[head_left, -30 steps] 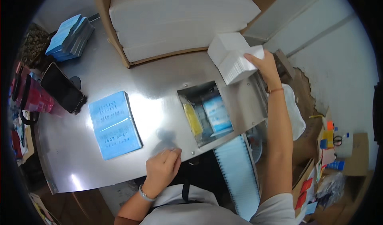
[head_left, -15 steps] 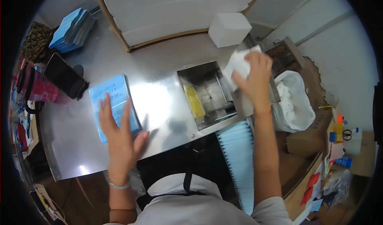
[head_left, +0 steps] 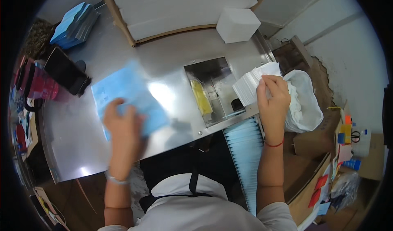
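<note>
My left hand (head_left: 124, 122), with its fingers curled and smeared by motion, is on a blue flat packet (head_left: 141, 85). That packet lies skewed over other blue packets on the metal table (head_left: 75, 135). Over at the right, my right hand (head_left: 273, 100) has thumb and forefinger pinched at the top edge of a fanned stack of white slips (head_left: 249, 85). Left of this stack is a recess (head_left: 213, 73) in the table top, with a yellow piece (head_left: 201, 98) inside. A small black round thing (head_left: 236, 105) sits beside the slips.
A white block (head_left: 238, 25) stands near a large white-filled box (head_left: 192, 12) at the back. White bags (head_left: 305, 104) hang at the right. A phone (head_left: 67, 71), a pink jug (head_left: 41, 81) and blue packets (head_left: 73, 24) stand left. Pleated light-blue sheets (head_left: 245, 157) fill a slot below the table edge.
My left fingers have curled from spread, and the top blue packet has shifted to the right. My right hand has moved right and toward me, uncovering the fanned white slips.
</note>
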`<state>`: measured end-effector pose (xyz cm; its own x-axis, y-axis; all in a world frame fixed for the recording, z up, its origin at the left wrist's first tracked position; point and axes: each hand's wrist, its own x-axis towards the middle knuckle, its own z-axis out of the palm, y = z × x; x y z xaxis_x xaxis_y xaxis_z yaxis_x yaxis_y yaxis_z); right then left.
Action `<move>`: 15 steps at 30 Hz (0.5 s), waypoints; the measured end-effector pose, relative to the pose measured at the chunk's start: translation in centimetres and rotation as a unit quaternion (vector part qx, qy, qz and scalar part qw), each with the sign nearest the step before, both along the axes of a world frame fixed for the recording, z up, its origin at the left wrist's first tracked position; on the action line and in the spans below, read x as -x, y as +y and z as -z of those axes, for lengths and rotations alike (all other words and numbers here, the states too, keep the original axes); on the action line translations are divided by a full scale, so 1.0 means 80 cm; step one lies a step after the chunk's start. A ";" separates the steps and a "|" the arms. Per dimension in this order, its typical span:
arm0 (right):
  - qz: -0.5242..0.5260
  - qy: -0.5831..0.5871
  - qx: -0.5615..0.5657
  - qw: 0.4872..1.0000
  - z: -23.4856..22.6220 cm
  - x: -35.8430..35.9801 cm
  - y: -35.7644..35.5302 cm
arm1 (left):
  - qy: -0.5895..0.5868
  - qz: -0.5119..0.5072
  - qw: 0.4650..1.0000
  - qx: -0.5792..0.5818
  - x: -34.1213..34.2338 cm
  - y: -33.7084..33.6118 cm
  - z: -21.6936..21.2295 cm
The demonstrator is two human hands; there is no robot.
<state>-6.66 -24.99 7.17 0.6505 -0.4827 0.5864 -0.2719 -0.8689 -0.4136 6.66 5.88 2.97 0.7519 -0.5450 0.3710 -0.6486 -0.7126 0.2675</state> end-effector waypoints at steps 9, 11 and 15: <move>-0.124 -0.018 0.142 0.982 0.006 0.022 0.049 | 0.093 0.215 0.972 0.000 0.053 -0.056 0.026; -0.391 0.085 0.090 0.912 0.029 0.023 0.132 | 0.092 0.208 0.974 -0.014 0.044 -0.046 0.023; -0.283 0.127 0.124 0.943 0.062 -0.023 0.124 | 0.131 0.140 0.980 0.050 0.048 -0.047 0.025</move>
<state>-4.80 -15.03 2.23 0.8972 0.1151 0.4263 0.2014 -0.9659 -0.1630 2.79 2.09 0.96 0.6542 -0.7150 0.2466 -0.7150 -0.4783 0.5099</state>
